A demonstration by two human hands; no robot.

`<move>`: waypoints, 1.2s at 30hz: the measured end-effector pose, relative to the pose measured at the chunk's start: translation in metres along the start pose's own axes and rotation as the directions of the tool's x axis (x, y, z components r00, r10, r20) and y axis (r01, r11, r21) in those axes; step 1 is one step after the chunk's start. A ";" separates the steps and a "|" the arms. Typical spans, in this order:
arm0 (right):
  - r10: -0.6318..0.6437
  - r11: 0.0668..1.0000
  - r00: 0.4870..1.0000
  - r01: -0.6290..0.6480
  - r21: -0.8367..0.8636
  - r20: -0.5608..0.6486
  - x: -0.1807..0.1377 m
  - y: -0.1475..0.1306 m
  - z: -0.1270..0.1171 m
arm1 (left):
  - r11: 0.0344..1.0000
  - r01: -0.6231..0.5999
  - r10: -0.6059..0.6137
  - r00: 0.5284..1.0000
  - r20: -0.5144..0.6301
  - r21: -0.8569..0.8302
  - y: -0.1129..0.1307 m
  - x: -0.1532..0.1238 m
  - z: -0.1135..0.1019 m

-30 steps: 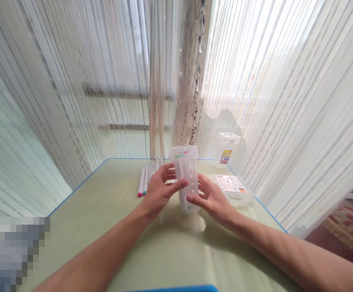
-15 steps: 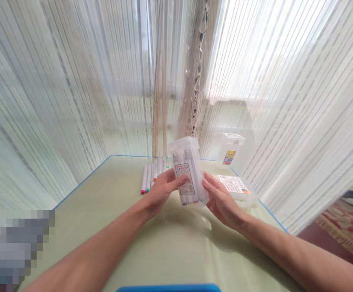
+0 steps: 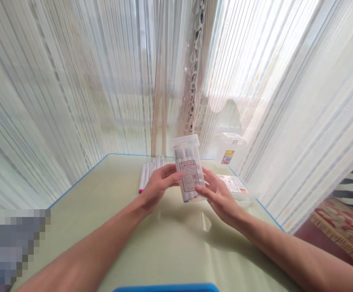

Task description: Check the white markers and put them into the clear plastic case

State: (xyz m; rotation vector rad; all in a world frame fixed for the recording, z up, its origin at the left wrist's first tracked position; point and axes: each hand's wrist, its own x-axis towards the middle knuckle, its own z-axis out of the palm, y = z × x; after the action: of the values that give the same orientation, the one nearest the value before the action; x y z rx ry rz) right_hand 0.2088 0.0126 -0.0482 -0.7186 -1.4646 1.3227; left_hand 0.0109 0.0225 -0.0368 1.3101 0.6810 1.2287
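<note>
Head: left grip (image 3: 159, 184) and right grip (image 3: 220, 198) hold a boxy case (image 3: 190, 172) (translucent).

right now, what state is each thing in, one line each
case: looks closed, tilted, markers inside
left hand: holding case
right hand: holding case
loose markers: lying side by side, partly hidden
rear clear plastic: upright
front clear plastic: lying flat; whether joined, unclear
curtain: hanging

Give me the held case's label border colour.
The label has a black border; see head view.
</note>
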 end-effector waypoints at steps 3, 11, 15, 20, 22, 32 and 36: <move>-0.026 0.999 1.000 0.026 0.029 -0.007 0.001 -0.001 -0.002 | 0.999 -0.013 0.015 0.999 -0.048 0.036 0.001 0.001 0.000; -0.120 0.963 0.992 0.107 -0.249 -0.036 0.006 0.007 -0.009 | 0.989 -0.008 0.038 0.981 -0.193 0.150 -0.006 0.002 0.001; -0.117 0.926 0.993 0.109 -0.361 -0.002 0.003 0.012 -0.009 | 0.983 -0.007 0.054 0.968 -0.245 0.185 -0.009 0.002 0.002; -0.116 0.919 0.993 0.099 -0.381 -0.023 0.001 0.011 -0.005 | 0.990 -0.010 0.042 0.972 -0.230 0.139 -0.007 0.002 0.003; -0.118 0.931 0.993 0.102 -0.351 -0.024 -0.001 0.010 -0.003 | 0.995 0.004 0.018 0.972 -0.235 0.097 -0.005 0.001 0.004; -0.177 0.975 0.981 0.185 -0.121 0.074 -0.001 0.000 -0.002 | 0.994 0.093 -0.090 0.995 0.043 -0.054 0.000 0.002 -0.004; -0.147 0.983 0.980 0.160 -0.086 0.137 -0.001 -0.009 0.001 | 0.990 0.095 -0.079 0.985 0.150 -0.101 0.000 0.001 -0.003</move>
State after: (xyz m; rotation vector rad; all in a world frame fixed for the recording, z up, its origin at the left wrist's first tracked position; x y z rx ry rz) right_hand 0.2100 0.0092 -0.0402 -0.5762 -1.6643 1.2053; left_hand 0.0084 0.0246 -0.0372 1.2542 0.5540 1.0730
